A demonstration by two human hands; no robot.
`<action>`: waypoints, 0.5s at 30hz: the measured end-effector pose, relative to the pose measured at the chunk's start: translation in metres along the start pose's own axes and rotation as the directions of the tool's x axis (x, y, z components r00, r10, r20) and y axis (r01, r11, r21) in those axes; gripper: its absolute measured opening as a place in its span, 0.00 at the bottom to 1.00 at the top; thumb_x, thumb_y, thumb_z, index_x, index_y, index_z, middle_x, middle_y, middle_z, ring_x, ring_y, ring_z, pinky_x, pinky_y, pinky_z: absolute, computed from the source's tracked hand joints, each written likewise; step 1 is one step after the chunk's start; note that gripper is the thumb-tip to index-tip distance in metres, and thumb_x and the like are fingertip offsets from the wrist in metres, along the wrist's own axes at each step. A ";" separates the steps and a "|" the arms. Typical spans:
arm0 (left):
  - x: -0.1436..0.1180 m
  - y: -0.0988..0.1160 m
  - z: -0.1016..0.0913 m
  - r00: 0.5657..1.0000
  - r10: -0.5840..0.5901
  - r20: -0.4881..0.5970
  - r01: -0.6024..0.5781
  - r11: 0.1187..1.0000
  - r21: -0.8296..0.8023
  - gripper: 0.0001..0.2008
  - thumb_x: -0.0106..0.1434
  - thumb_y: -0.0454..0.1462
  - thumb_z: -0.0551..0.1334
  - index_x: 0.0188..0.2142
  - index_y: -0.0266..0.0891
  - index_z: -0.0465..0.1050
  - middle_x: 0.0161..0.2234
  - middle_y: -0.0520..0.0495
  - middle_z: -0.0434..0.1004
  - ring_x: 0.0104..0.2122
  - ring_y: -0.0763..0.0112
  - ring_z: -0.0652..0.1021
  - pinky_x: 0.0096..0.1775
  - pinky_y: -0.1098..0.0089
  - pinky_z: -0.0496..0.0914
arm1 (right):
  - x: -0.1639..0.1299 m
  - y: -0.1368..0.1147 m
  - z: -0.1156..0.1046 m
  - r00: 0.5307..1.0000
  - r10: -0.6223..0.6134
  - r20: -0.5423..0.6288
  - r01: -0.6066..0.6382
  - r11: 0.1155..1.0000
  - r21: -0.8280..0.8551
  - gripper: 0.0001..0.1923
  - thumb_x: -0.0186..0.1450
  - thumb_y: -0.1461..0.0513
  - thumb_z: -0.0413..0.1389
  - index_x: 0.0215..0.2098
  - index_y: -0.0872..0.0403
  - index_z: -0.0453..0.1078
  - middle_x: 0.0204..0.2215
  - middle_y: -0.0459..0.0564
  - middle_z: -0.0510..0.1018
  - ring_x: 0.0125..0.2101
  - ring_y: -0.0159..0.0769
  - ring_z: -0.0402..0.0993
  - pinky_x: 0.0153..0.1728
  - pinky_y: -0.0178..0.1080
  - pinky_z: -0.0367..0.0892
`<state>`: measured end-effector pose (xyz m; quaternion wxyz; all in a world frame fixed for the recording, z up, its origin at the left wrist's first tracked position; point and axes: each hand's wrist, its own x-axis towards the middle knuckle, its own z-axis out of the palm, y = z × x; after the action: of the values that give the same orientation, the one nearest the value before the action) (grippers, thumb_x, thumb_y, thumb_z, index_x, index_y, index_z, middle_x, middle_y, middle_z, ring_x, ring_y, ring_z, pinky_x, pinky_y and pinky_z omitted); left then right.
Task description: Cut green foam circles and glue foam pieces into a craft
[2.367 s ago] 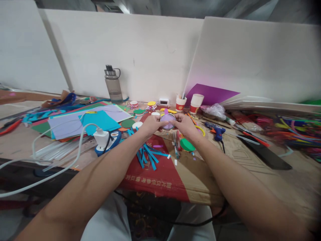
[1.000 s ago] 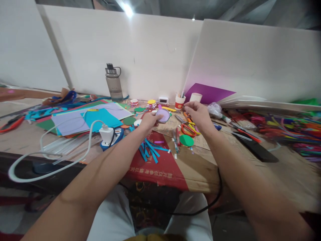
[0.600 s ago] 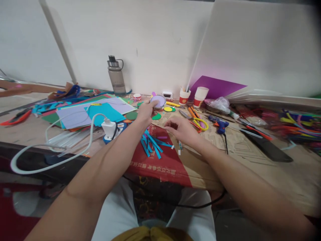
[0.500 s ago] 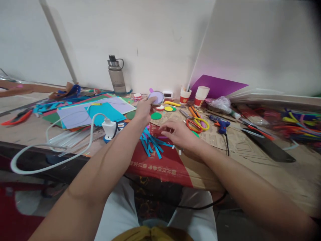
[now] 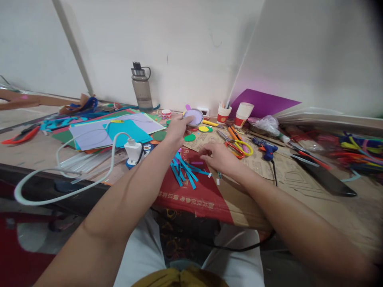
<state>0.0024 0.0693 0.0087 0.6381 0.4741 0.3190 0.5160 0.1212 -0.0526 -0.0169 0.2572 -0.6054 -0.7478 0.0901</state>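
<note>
My left hand (image 5: pixel 176 129) holds up a round lilac paper disc (image 5: pixel 194 117) with a small purple tab at its top, above the back of the table. My right hand (image 5: pixel 217 156) is low over the red and brown cardboard (image 5: pixel 197 191), fingers curled down onto a small purple paper scrap beside a bunch of blue paper strips (image 5: pixel 184 171). Whether it has pinched the scrap I cannot tell. Green and yellow paper circles (image 5: pixel 203 129) lie just beyond the hands.
Scissors with yellow and red handles (image 5: pixel 239 146) and a blue glue gun (image 5: pixel 267 148) lie right of my hands. Coloured paper sheets (image 5: pixel 116 131), a white charger and cable (image 5: pixel 133 150), a water bottle (image 5: pixel 141 88), two paper cups (image 5: pixel 243 113) and pipe cleaners (image 5: pixel 356 149) surround the work area.
Both hands held the lilac disc together at first. My right hand let go, swung out to the right, then came down to the cardboard by the blue strips. My left hand lifted the disc farther back.
</note>
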 end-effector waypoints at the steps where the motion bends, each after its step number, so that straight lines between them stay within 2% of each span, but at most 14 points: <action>1: -0.001 -0.002 0.001 1.000 0.001 0.021 -0.002 1.000 0.023 0.07 0.53 0.34 0.65 0.30 0.35 0.70 0.21 0.53 0.73 0.18 0.80 0.71 0.18 0.78 0.55 | 0.000 -0.002 -0.001 0.998 0.008 0.056 -0.008 1.000 -0.001 0.06 0.60 0.68 0.57 0.33 0.53 0.76 0.31 0.48 0.79 0.33 0.34 0.72 0.36 0.36 0.63; 4: -0.002 -0.004 0.002 0.998 0.001 0.065 -0.004 0.998 0.056 0.06 0.53 0.34 0.66 0.30 0.35 0.71 0.21 0.52 0.74 0.19 0.79 0.72 0.18 0.78 0.55 | 0.000 -0.012 -0.003 0.980 0.065 0.189 -0.053 0.996 -0.068 0.07 0.60 0.68 0.57 0.34 0.54 0.77 0.33 0.49 0.80 0.32 0.33 0.72 0.34 0.34 0.62; 8: -0.002 -0.006 0.003 0.997 -0.008 0.073 0.001 0.995 0.096 0.08 0.53 0.35 0.67 0.32 0.35 0.72 0.23 0.51 0.75 0.19 0.78 0.73 0.18 0.78 0.54 | 0.004 -0.020 -0.003 0.951 0.118 0.287 -0.053 0.973 -0.226 0.08 0.61 0.67 0.56 0.33 0.55 0.77 0.32 0.50 0.80 0.33 0.36 0.72 0.33 0.35 0.59; 12: -0.003 -0.007 0.004 0.995 -0.013 0.097 -0.001 0.990 0.139 0.07 0.54 0.34 0.66 0.32 0.35 0.73 0.24 0.50 0.76 0.20 0.78 0.74 0.19 0.78 0.56 | 0.007 -0.024 -0.004 0.933 0.146 0.329 -0.041 0.951 -0.306 0.09 0.61 0.67 0.54 0.31 0.55 0.77 0.31 0.52 0.80 0.33 0.38 0.73 0.33 0.37 0.59; 15: -0.005 -0.007 0.004 0.995 -0.020 0.094 0.005 0.988 0.155 0.06 0.54 0.34 0.66 0.32 0.35 0.73 0.24 0.51 0.76 0.20 0.78 0.74 0.19 0.78 0.56 | 0.005 -0.024 -0.002 0.941 0.134 0.310 -0.028 0.945 -0.325 0.08 0.63 0.66 0.53 0.31 0.55 0.75 0.34 0.54 0.79 0.37 0.40 0.72 0.35 0.37 0.59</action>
<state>0.0075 0.0631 0.0027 0.6170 0.5443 0.3302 0.4626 0.1004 -0.0538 -0.0031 0.0253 -0.6458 -0.7589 0.0793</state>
